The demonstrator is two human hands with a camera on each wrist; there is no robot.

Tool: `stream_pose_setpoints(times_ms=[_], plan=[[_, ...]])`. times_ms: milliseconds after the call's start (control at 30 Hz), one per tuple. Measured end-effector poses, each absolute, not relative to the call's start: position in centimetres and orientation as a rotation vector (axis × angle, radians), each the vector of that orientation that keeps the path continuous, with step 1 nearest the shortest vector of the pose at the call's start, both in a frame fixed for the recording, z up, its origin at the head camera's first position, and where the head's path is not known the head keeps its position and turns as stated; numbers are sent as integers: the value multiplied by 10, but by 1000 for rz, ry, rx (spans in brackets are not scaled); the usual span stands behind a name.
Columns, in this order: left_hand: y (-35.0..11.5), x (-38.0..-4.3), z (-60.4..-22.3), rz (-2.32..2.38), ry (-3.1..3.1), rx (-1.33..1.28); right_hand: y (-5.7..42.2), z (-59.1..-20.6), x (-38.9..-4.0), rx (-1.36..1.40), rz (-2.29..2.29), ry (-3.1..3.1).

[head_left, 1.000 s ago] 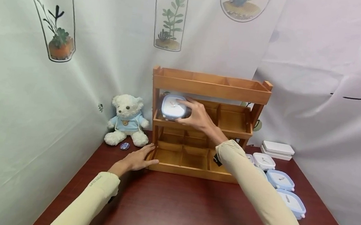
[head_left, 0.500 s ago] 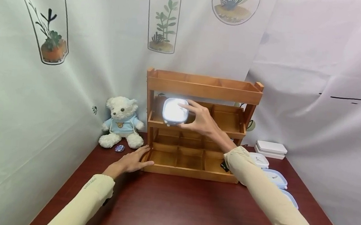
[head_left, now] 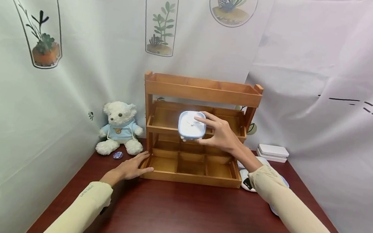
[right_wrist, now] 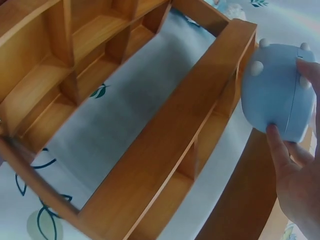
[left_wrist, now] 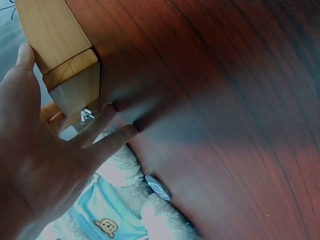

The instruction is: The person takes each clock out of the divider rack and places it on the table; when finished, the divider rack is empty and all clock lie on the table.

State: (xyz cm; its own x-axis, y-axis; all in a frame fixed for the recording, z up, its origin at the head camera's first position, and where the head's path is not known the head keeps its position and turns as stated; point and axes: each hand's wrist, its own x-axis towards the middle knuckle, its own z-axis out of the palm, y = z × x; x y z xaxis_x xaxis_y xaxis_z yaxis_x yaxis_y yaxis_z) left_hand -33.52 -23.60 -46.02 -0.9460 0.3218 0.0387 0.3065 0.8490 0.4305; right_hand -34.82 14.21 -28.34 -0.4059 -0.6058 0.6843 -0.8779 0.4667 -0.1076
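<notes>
My right hand (head_left: 221, 135) grips a small light-blue box with a whitish lid (head_left: 191, 125) by its right side, in front of the middle tier of a wooden shelf rack (head_left: 202, 93). In the right wrist view the box (right_wrist: 272, 92) shows several round white knobs, with my fingers (right_wrist: 280, 150) on its side and base. The lid is washed out by glare in the head view. My left hand (head_left: 127, 169) touches the rack's lower left corner with spread fingers. In the left wrist view that hand (left_wrist: 45, 160) has its thumb against the wooden corner (left_wrist: 70, 70) and two fingertips on the tabletop.
A white teddy bear in a blue hoodie (head_left: 119, 128) sits left of the rack, by a small round blue-patterned object (head_left: 117, 155). Right of it lie white stacked boxes (head_left: 272, 153) and more lidded boxes (head_left: 246, 180), partly hidden by my right sleeve. Tiers have divided compartments.
My right hand has drawn the box away from the middle tier's left compartment, rightward and slightly down. My left hand stays at the rack's corner. The head view has turned slightly to the right.
</notes>
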Motion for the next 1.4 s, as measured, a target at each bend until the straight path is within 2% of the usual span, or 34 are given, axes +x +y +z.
stream_pose_setpoints(times_ms=[333,900,1400], plan=[[-236,-335,-460,696,2976,520,185,-294,-324,1145,636,-2231],[-237,-339,-460,703,2974,544,281,-335,-288,1015,549,-2368],[-238,-339,-460,702,2972,544,325,-371,-265,898,471,-2411]])
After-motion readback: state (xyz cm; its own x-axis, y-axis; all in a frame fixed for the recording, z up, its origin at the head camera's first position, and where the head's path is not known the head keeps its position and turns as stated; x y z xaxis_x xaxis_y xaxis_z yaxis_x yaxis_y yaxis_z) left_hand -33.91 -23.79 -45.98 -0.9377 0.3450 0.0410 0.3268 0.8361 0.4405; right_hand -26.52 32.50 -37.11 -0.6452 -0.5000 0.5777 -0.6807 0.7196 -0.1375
